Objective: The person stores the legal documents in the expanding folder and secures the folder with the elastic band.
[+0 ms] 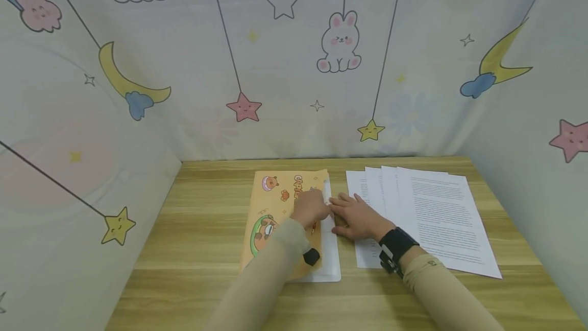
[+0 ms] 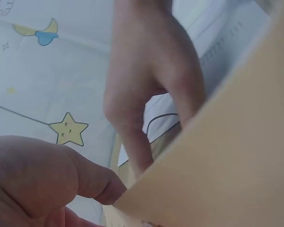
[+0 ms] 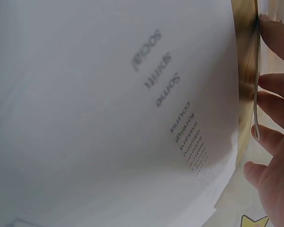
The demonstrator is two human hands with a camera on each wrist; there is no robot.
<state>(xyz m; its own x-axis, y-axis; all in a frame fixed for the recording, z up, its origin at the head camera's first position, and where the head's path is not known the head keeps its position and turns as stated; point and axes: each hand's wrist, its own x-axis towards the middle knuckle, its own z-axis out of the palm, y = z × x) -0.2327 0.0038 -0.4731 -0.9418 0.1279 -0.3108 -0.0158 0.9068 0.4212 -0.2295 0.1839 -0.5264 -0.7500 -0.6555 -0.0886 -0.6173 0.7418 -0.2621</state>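
Observation:
A folder with an orange cartoon-capybara cover point(image 1: 285, 188) lies on the table, with a white, translucent layer point(image 1: 332, 254) jutting out along its right side. My left hand point(image 1: 310, 208) is over the cover's right edge; in the left wrist view its thumb point(image 2: 102, 182) pinches the lifted orange edge. To the right, my right hand point(image 1: 360, 217) lies with fingers extended, fingertips right at the folder's right edge. In the right wrist view those fingers point(image 3: 277, 87) reach along the thin edge. The left fingers under the cover are partly hidden.
Several overlapping sheets of printed paper point(image 1: 447, 218) lie to the right, partly under my right wrist. A wood-grain table point(image 1: 197, 218) carries everything. Cloth walls with cartoon prints point(image 1: 285, 65) enclose it at the back and both sides.

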